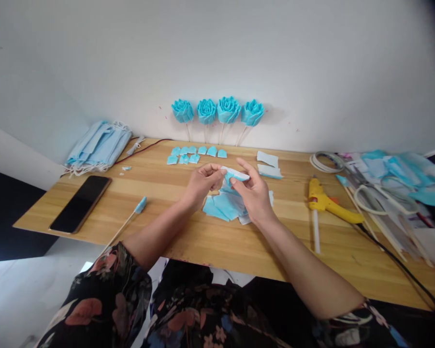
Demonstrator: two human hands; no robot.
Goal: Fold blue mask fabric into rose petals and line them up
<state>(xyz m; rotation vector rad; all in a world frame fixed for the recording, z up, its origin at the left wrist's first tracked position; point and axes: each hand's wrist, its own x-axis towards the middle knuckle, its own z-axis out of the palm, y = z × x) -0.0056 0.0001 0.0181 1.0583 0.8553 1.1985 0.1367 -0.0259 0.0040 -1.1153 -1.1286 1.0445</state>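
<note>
Left hand point(202, 186), right hand point(252, 193) — fingers of both pinched on one blue strip point(235, 175). Four roses point(217, 111) finished at the wall, petals point(195, 154) cut — one stick point(130, 220) barely started on the bench point(210, 241).

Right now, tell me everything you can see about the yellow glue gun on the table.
The yellow glue gun lies flat on the wooden table, right of the right hand, which does not touch it. It looks plastic, with an orange trigger. A white stick points from it toward the near edge, and a black cord trails off right.
</note>
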